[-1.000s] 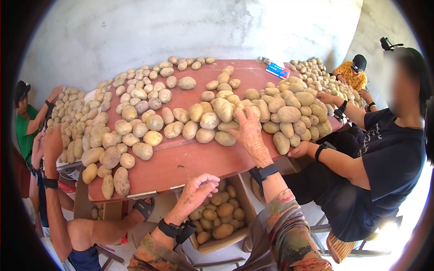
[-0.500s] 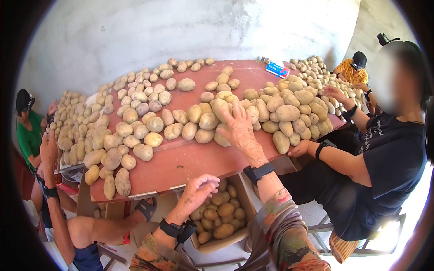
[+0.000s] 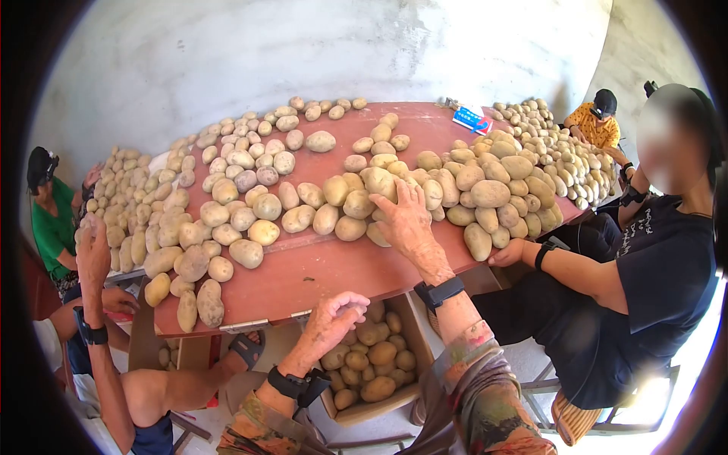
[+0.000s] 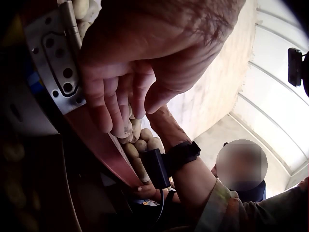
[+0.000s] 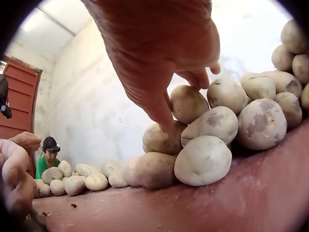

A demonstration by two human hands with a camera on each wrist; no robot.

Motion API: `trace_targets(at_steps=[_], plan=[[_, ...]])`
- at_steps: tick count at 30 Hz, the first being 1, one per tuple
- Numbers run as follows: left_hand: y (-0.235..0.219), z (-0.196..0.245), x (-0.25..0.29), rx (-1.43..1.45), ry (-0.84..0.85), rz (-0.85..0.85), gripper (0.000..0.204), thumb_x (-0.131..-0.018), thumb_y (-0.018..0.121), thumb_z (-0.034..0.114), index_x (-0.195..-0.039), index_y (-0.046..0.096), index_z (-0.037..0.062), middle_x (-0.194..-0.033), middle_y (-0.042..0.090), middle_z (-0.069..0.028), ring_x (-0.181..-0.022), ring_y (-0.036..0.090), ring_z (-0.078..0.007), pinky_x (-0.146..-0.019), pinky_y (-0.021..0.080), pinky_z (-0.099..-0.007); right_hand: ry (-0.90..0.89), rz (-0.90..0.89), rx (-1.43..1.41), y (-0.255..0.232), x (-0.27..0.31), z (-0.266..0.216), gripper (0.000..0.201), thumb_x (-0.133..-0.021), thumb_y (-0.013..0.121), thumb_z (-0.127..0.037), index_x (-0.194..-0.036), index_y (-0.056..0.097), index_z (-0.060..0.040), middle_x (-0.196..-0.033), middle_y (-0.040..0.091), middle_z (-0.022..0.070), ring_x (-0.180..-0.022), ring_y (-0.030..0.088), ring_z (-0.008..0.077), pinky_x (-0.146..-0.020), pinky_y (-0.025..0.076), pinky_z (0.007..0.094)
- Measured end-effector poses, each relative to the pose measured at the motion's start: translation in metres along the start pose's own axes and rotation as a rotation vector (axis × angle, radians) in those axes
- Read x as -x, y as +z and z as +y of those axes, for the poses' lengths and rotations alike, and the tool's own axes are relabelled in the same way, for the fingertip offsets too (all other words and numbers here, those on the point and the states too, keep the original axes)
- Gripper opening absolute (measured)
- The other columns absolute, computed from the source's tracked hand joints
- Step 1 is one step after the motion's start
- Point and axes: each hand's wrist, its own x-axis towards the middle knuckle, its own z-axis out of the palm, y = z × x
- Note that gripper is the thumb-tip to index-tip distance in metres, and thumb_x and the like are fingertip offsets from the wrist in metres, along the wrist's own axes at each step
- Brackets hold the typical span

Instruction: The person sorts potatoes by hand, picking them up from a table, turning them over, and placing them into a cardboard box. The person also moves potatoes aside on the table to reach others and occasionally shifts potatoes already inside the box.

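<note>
Potatoes [image 3: 491, 193] lie in heaps and rows on the red-brown table [image 3: 318, 277]. My right hand [image 3: 413, 231] reaches over the near side of the middle heap, its fingers spread and bent downward. In the right wrist view, the thumb of the hand [image 5: 159, 53] touches a potato [image 5: 161, 139], and its other fingers touch the top of a rounder potato [image 5: 189, 104]. Held above a box of potatoes, my left hand [image 3: 330, 326] has loosely bent fingers and nothing in it; the left wrist view shows this hand [image 4: 149, 58] near the table's metal hinge [image 4: 60, 63].
The cardboard box [image 3: 417, 322] stands below the table's near edge. A person in a dark shirt [image 3: 656, 262] sits at the right, with one hand at the heap. Others sit at the left and far right. A blue-and-white packet [image 3: 472, 120] lies toward the back.
My right hand has shifted slightly left over the heap. The dark-shirted person's farther arm has drawn back from the potatoes. The left hand has stayed about where it was.
</note>
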Motion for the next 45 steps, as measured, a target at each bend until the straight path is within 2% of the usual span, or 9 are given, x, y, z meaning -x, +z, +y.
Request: trace_targets(at_steps=[8,14,20,26,30,33,36,39,45], plan=[[-0.001,0.002,0.002,-0.095,0.059,-0.034,0.021,-0.093,0.052,0.010,-0.108,0.063,-0.0006,-0.099,0.065,-0.0075,-0.086,0.066,-0.0144,-0.070,0.053,-0.0261,-0.040,0.055,0.001,0.008,0.004,0.005,0.041,-0.068,0.071,-0.016,-0.108,0.067,-0.0186,-0.131,0.042,0.0263,-0.127,0.034,0.0435,-0.107,0.025,0.0549],[-0.005,-0.002,0.001,-0.062,0.064,-0.003,0.022,-0.092,0.053,0.011,-0.108,0.063,0.0015,-0.095,0.066,-0.0065,-0.084,0.065,-0.0129,-0.070,0.052,-0.0264,-0.015,0.154,-0.084,0.009,0.004,0.004,0.037,-0.070,0.069,-0.011,-0.106,0.067,-0.0186,-0.123,0.045,0.0252,-0.123,0.037,0.0438,-0.104,0.033,0.0506],[-0.014,0.003,-0.003,0.137,0.049,0.049,0.022,-0.094,0.052,0.013,-0.110,0.061,0.0013,-0.100,0.065,-0.0072,-0.086,0.064,-0.0148,-0.071,0.052,-0.0267,0.039,0.235,-0.108,-0.002,0.003,0.001,0.025,-0.071,0.064,-0.003,-0.093,0.065,-0.0142,-0.106,0.051,0.0213,-0.105,0.051,0.0400,-0.080,0.050,0.0456],[-0.022,0.008,0.001,0.268,0.025,0.080,0.022,-0.095,0.051,0.014,-0.110,0.059,0.0005,-0.098,0.063,-0.0097,-0.084,0.064,-0.0166,-0.071,0.053,-0.0277,0.138,0.160,-0.204,-0.010,0.004,-0.001,0.018,-0.072,0.068,-0.003,-0.088,0.061,-0.0085,-0.098,0.058,0.0171,-0.091,0.059,0.0327,-0.073,0.048,0.0432],[-0.023,0.008,0.000,0.389,0.023,0.078,0.023,-0.096,0.051,0.017,-0.110,0.060,0.0008,-0.096,0.063,-0.0107,-0.083,0.064,-0.0173,-0.071,0.053,-0.0286,0.405,-0.003,-0.612,-0.024,0.003,-0.004,0.013,-0.081,0.067,-0.007,-0.090,0.058,-0.0084,-0.083,0.060,0.0040,-0.076,0.060,0.0138,-0.064,0.048,0.0306],[-0.026,0.001,-0.004,0.505,0.078,0.054,0.038,-0.096,0.052,0.025,-0.126,0.048,0.0024,-0.108,0.060,-0.0149,-0.088,0.065,-0.0209,-0.072,0.055,-0.0314,0.383,-0.268,-1.422,-0.035,0.003,0.000,0.010,-0.084,0.066,-0.009,-0.090,0.059,-0.0086,-0.087,0.063,0.0070,-0.083,0.065,0.0198,-0.070,0.054,0.0294],[-0.022,0.009,-0.004,0.645,0.163,0.091,0.060,-0.095,0.054,0.035,-0.140,0.028,0.0051,-0.123,0.053,-0.0182,-0.095,0.064,-0.0261,-0.075,0.056,-0.0347,0.217,-0.552,-1.460,-0.052,0.007,-0.019,0.010,-0.085,0.066,-0.010,-0.092,0.058,-0.0077,-0.087,0.060,0.0038,-0.074,0.063,0.0144,-0.068,0.055,0.0267],[-0.019,0.018,-0.004,0.661,0.254,0.114,0.063,-0.093,0.057,0.037,-0.139,0.029,0.0042,-0.121,0.054,-0.0184,-0.093,0.064,-0.0271,-0.075,0.057,-0.0353,0.090,-0.706,-1.403,-0.043,0.011,-0.028,0.016,-0.084,0.067,-0.011,-0.095,0.057,-0.0070,-0.088,0.060,0.0053,-0.077,0.064,0.0178,-0.069,0.055,0.0279],[-0.016,0.015,0.004,0.495,-0.110,-0.202,0.051,-0.089,0.058,0.022,-0.132,0.037,0.0031,-0.108,0.059,-0.0162,-0.073,0.067,-0.0235,-0.056,0.057,-0.0293,0.046,-0.851,-1.058,-0.052,0.016,-0.025,0.043,-0.083,0.070,-0.026,-0.119,0.055,-0.0086,-0.096,0.060,0.0079,-0.087,0.059,0.0160,-0.073,0.052,0.0274]])
